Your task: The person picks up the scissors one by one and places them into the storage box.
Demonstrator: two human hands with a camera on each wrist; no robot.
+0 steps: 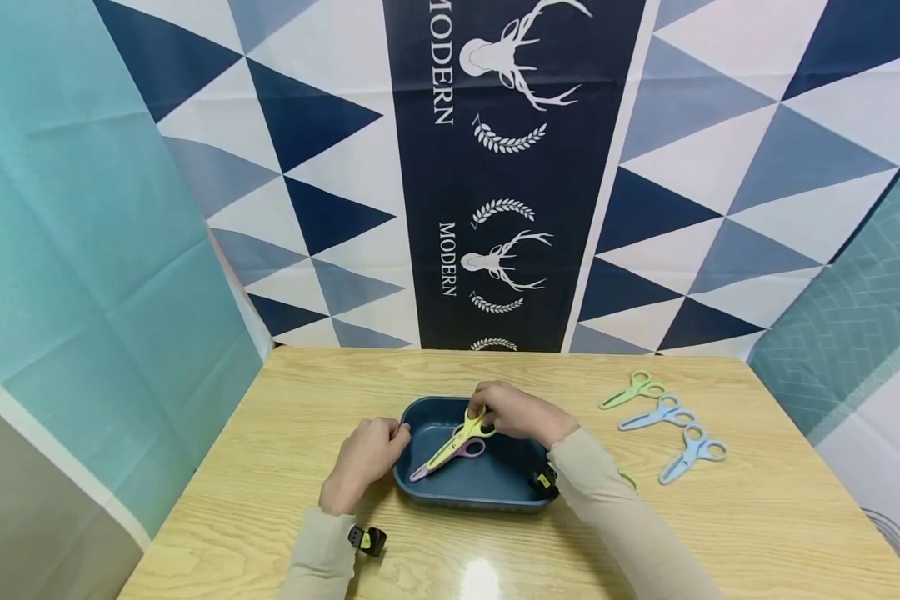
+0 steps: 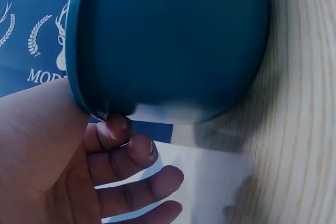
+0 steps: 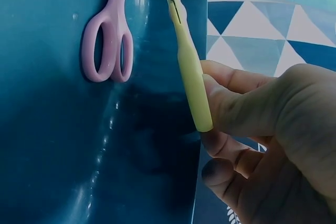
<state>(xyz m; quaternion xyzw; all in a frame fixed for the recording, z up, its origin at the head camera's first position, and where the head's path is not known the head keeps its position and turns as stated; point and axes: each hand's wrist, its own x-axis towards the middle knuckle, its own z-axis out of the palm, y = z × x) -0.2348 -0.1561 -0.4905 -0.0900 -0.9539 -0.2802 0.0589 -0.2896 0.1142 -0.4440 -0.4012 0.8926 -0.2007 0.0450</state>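
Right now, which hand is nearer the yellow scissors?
Right. The right hand pinches the yellow scissors by the handle; the left hand is left of them, at the blue tray.

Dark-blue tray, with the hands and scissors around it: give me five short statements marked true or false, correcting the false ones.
1. The right hand pinches yellow plastic scissors. True.
2. Lilac plastic scissors lie inside the dark-blue, round-cornered tray. True.
3. The left hand grips the lilac scissors. False: the left hand holds the tray's edge.
4. Two light-blue plastic scissors lie inside the tray. False: the light-blue scissors lie on the wood-grained table, right of the tray.
5. Light-green plastic scissors lie on the table. True.
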